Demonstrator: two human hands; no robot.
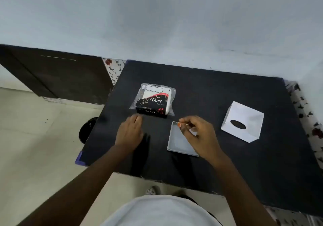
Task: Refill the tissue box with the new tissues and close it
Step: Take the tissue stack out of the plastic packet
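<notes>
On the black tabletop your left hand lies flat with an empty, open grip just before the Dove tissue pack, your right hand hovers loosely curled, holding nothing, over the grey lid, and the white tissue box sits well right of the pack.

Bare table between tissue pack and box.

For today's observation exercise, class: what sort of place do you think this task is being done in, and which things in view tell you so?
Probably a room in a home, though that is a guess. A small black table stands against a plain pale wall, a floral patterned cloth shows behind it, and a dark wooden cabinet sits on the light floor.
</notes>
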